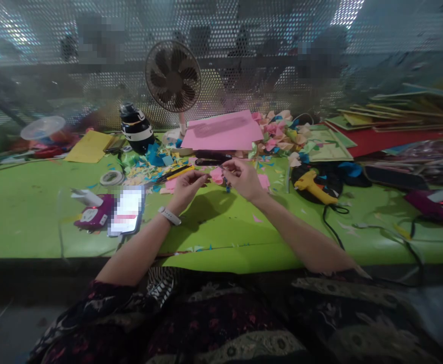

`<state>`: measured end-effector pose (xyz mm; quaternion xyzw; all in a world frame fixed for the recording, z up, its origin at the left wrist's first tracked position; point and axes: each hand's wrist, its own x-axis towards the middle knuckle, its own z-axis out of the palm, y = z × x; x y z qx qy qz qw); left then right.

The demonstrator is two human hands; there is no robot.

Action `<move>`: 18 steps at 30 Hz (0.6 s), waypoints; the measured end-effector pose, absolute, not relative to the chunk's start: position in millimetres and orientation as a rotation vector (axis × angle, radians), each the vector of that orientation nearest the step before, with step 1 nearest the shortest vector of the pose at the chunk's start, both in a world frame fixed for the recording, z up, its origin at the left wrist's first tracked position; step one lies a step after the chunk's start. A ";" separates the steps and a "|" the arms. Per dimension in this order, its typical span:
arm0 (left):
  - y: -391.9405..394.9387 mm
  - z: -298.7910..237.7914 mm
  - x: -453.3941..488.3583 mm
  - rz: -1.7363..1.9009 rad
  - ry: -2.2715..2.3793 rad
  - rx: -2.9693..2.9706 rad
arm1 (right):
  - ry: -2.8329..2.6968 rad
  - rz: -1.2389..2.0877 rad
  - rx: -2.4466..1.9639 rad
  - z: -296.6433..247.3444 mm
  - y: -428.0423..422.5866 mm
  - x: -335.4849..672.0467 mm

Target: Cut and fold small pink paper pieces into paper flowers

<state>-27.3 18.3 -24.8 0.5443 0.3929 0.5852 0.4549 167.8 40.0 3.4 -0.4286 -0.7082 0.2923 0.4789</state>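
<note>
My left hand [186, 191] is closed in a pinch, with thumb and fingertips pressed together; what sits between them is too small to tell. Close to its right, my right hand [245, 181] pinches a small folded pink paper piece [217, 176], which looks like a paper flower. The piece lies between both sets of fingertips, just above the green table [221, 232]. Behind the hands is a black stapler-like tool [211, 156]. Flat pink paper scraps [263, 182] lie partly hidden beside my right hand.
At left are a lit phone [127, 210], a purple device [94, 215] and a tape roll [111, 178]. A yellow glue gun [314, 186] rests at right with its cord. Behind stand a fan [174, 78], a dark bottle [137, 129], pink sheets [223, 130] and paper flowers [278, 131].
</note>
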 end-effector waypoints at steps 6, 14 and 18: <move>26.5 -26.0 -32.4 1.574 1.068 1.270 | -1.925 0.468 -1.186 1.4 48.9 177.7; 31.6 -31.7 -35.6 1.576 1.097 1.293 | -2.383 -0.006 -1.295 -18.8 52.5 163.1; 34.5 -37.8 -38.5 1.523 1.139 1.408 | -2.428 -0.113 -1.298 -26.1 57.4 157.3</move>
